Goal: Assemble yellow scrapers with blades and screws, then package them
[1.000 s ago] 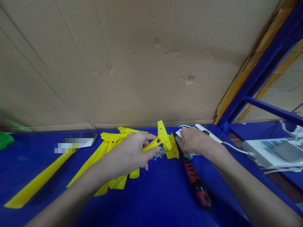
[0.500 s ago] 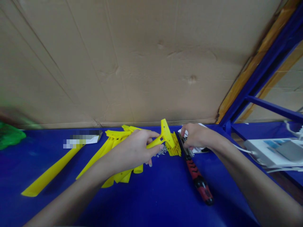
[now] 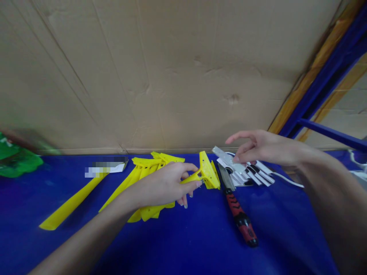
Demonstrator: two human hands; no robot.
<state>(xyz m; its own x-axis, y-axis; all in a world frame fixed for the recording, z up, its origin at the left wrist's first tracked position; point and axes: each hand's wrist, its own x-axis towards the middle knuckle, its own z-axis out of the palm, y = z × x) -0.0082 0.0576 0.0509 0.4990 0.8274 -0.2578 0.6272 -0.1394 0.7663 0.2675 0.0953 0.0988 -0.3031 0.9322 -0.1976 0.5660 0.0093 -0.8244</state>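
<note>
My left hand [image 3: 169, 179] is closed around the handle of a yellow plastic scraper [image 3: 208, 170], its wide head pointing away to the right. Behind that head is a small stack of yellow plates [image 3: 215, 175], mostly covered. My right hand [image 3: 255, 147] hovers with the index finger stretched out and the other fingers loosely curled. Its thumb tip is over a thin silvery plate [image 3: 222, 153], and whether they touch is unclear. Below lie several white packets [image 3: 259, 176]. A tool with a red-and-black handle [image 3: 240, 217] and flat grey metal end lies between the hands.
More yellow scraper handles [image 3: 137, 172] lie heaped beside my left forearm. Further left is a yellow-handled scraper [image 3: 76, 198] with a white label. A green plastic bag [image 3: 18, 156] is at the far left. Cardboard [image 3: 183, 76] backs the blue table [image 3: 200, 236]; a blue frame [image 3: 323, 72] stands right.
My right hand has moved right and up, off the red-handled tool's metal end, and its fingers have spread. The silvery plate and white packets now show. My left hand still holds the scraper.
</note>
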